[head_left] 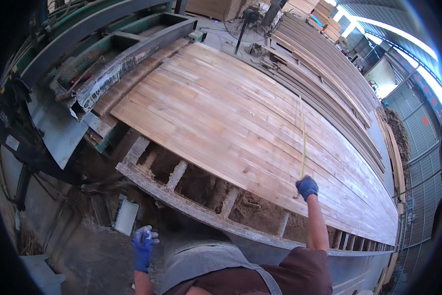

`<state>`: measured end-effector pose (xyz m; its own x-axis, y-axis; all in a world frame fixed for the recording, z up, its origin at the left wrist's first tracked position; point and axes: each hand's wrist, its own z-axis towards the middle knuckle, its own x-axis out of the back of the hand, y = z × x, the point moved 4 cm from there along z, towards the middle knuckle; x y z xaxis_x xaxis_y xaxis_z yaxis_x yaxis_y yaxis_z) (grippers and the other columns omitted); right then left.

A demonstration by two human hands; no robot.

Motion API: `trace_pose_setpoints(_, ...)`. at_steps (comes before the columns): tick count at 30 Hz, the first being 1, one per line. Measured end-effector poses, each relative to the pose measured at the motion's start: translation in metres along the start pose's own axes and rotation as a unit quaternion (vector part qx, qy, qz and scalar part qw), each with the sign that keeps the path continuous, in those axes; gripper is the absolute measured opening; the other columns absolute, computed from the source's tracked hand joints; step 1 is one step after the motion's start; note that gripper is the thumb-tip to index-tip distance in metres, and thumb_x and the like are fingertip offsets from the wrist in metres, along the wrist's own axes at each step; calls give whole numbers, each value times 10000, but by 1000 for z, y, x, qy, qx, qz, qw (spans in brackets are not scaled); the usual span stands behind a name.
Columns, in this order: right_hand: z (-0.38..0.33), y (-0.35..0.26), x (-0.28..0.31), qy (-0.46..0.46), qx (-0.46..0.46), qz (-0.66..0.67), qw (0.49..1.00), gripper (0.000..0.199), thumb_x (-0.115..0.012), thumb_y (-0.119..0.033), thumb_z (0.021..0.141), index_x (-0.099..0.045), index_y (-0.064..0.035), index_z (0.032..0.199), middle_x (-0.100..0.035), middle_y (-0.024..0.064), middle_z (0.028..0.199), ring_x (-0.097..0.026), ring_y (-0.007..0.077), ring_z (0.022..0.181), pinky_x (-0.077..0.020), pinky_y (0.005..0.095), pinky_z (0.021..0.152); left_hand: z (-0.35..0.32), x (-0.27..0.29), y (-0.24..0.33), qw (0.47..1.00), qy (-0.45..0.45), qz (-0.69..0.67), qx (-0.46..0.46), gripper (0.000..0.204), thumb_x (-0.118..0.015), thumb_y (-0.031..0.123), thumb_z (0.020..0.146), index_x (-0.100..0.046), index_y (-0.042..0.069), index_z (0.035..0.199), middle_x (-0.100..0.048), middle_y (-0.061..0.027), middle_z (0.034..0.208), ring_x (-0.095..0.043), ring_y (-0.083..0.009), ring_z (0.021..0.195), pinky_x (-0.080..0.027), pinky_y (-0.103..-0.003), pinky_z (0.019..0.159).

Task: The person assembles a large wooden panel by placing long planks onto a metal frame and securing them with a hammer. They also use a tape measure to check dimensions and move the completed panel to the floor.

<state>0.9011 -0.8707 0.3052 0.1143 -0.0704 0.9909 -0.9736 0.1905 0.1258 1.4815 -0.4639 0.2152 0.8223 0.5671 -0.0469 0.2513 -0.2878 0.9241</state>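
Note:
My right hand [307, 187], in a blue glove, is stretched out over the near edge of a big panel of joined wooden boards [221, 108]. It pinches the near end of a yellow measuring tape [303, 137], which runs away from me across the panel. My left hand [143, 244], also blue-gloved, hangs at my side low on the left, fingers loosely apart and holding nothing.
The panel lies on a rough steel frame [181, 204] with sawdust under its rungs. A green machine with a glue-crusted beam [107, 73] stands at the left. Stacks of long boards [329, 73] line the right, with a floor fan [248, 22] at the back.

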Motion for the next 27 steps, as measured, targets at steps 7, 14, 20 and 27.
trace_pose_setpoints(7, -45, -86, -47, -121, -33, 562, 818, 239, -603, -108, 883, -626, 8, 1090, -647, 91, 716, -628, 182, 565, -534, 314, 491, 24, 4, 25, 999, -17, -8, 31, 301, -536, 200, 1025, -582, -17, 1229, -703, -147, 970, -694, -190, 784, -583, -319, 724)
trace_pose_setpoints(14, -21, -265, -5, -161, 125, 669, 715, 335, -584, -159, 913, -610, 57, 1168, -649, 104, 728, -642, 175, 617, -503, 267, 544, 25, 28, 12, 999, 13, 35, 28, 289, -579, 177, 1001, -597, -4, 1226, -692, -136, 1055, -686, -187, 949, -592, -335, 780)
trace_pose_setpoints(20, -45, -471, 53, -314, 271, 682, 602, 323, -614, -232, 955, -610, 29, 1146, -646, 129, 747, -571, 157, 555, -460, 288, 506, 19, 52, 30, 989, 140, 25, 27, 291, -584, 198, 1010, -633, -45, 1164, -676, -108, 1017, -704, -185, 871, -588, -319, 742)
trace_pose_setpoints(27, -88, -763, 180, -400, 482, 618, 474, 324, -656, -412, 938, -639, -88, 940, -650, 27, 743, -592, 102, 628, -418, 227, 516, -49, 81, -19, 953, 295, -44, 60, 236, -580, 166, 1005, -641, -32, 1119, -684, -123, 964, -699, -179, 815, -597, -329, 724)
